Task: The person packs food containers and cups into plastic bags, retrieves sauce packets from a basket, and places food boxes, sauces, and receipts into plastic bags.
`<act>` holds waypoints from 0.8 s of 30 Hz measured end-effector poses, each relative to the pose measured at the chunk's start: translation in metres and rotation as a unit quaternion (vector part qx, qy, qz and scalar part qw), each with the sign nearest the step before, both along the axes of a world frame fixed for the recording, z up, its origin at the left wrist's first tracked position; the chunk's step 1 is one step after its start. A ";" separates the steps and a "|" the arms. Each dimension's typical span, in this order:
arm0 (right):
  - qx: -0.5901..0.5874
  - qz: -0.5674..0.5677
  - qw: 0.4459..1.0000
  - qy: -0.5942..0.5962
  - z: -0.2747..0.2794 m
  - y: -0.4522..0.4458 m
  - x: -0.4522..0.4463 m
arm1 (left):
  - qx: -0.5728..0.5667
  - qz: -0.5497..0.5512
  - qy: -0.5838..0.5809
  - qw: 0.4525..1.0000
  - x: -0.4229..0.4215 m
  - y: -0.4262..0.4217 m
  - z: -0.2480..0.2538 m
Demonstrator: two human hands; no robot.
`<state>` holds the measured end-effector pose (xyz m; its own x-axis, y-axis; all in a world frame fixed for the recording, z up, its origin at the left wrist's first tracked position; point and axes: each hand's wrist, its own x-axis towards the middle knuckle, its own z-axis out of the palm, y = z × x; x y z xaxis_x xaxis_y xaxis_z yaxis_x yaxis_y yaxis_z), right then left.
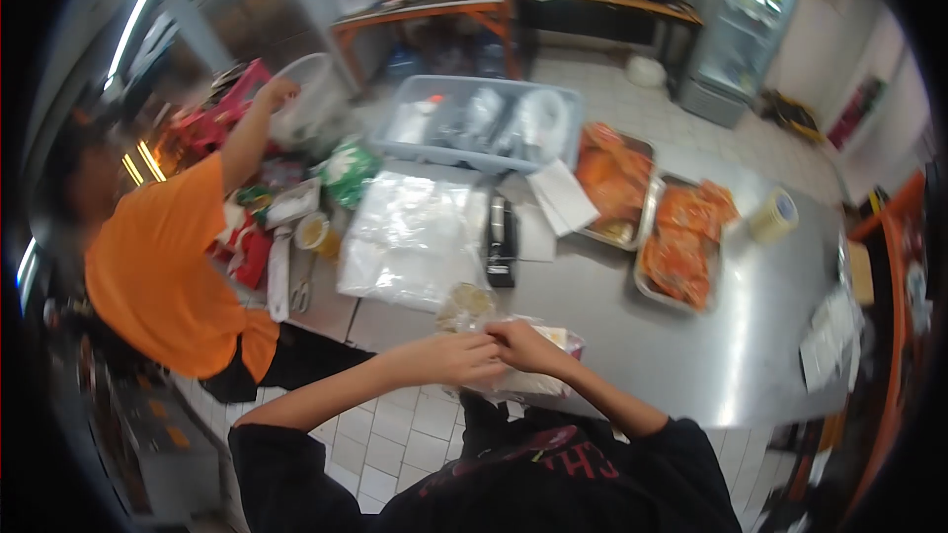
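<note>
A clear bag point(464, 308) is seen on the near side of the black box point(502, 242), just beside the left hand point(462, 359) and right hand point(525, 347). Both hands are brought together, fingers curled; whether anything is pinched cannot be told. Meat point(681, 247) is set right of the box.

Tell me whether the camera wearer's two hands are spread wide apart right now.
No, the left hand and right hand are close together near the front edge of the metal table.

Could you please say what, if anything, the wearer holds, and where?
It cannot be told: left hand and right hand hide any grip beside a clear bag.
</note>
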<state>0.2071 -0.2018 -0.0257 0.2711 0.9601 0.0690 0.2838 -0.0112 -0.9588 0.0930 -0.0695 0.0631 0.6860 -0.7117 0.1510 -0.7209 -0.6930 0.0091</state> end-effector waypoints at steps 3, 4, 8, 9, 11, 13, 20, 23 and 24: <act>-0.024 0.020 0.999 -0.015 0.002 -0.007 0.005 | -0.060 0.053 0.132 0.988 0.003 0.008 -0.001; -0.033 0.037 0.999 0.020 0.006 -0.008 0.006 | -0.159 0.125 0.177 0.963 0.002 0.012 -0.007; 0.035 -0.003 0.999 -0.002 0.006 -0.013 -0.006 | -0.402 0.334 0.270 0.809 0.002 0.001 -0.013; 0.015 -0.004 1.000 -0.010 0.003 -0.013 -0.006 | -0.401 0.333 0.269 0.810 0.001 -0.002 -0.011; 0.008 -0.022 1.000 -0.009 0.004 -0.015 -0.007 | -0.384 0.393 0.252 0.797 0.002 -0.005 -0.005; 0.025 -0.050 0.998 0.016 0.011 -0.019 -0.009 | -0.367 0.420 0.253 0.790 0.002 -0.007 -0.004; 0.025 -0.083 0.977 0.195 -0.009 -0.017 -0.020 | -0.425 0.413 0.251 0.765 -0.010 -0.007 -0.021; 0.021 -0.051 0.956 0.288 -0.014 -0.022 -0.010 | -0.438 0.414 0.249 0.758 -0.014 -0.005 -0.031; 0.019 -0.037 0.954 0.297 -0.009 -0.024 -0.006 | -0.416 0.430 0.250 0.761 -0.012 -0.006 -0.032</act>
